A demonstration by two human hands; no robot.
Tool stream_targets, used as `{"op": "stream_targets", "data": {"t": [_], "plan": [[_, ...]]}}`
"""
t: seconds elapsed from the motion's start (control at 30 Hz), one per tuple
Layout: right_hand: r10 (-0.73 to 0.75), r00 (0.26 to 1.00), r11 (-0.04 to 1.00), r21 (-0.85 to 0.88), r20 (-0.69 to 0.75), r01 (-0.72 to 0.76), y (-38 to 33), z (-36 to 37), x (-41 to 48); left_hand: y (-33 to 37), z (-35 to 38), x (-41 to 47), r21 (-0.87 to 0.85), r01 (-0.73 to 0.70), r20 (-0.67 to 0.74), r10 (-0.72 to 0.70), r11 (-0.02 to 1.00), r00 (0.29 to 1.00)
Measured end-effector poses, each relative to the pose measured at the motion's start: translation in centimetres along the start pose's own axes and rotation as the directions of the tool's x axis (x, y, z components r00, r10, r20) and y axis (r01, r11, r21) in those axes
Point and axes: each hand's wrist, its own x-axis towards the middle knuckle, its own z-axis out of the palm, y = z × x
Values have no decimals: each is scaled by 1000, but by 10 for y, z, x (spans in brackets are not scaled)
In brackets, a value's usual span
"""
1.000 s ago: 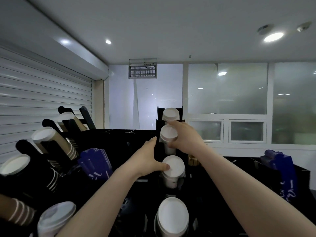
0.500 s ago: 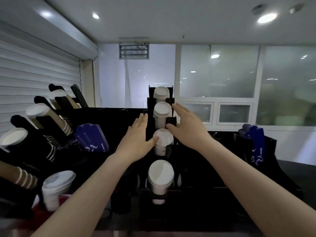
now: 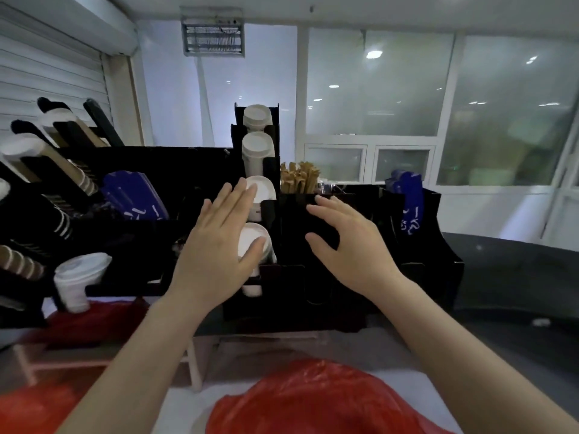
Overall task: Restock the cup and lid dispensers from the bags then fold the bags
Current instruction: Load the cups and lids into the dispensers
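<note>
Lid restocking, judged near complete: the black lid dispenser (image 3: 268,211) holds four tiers of white lids (image 3: 257,145). The left hand (image 3: 219,245) lies flat over the two lower tiers, fingers straight, slightly apart, gripping nothing. The right hand (image 3: 354,249) hovers just beside the dispenser, fingers loosely spread and empty. A red bag (image 3: 313,402) lies crumpled on the bench (image 3: 185,405) nearest the viewer. The next move likely calls for bringing both hands down to flatten and fold it.
</note>
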Motion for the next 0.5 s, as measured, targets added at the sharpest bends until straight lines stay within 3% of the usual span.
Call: {"op": "stream_targets", "data": {"t": [0.27, 0.5], "plan": [[-25, 999, 996, 86, -26, 27, 1, -1, -29, 0, -8, -42, -28, 159, -37, -159, 987, 987], [-142, 990, 959, 248, -4, 139, -71, 54, -41, -34, -59, -119, 13, 289, -36, -289, 957, 957]]}}
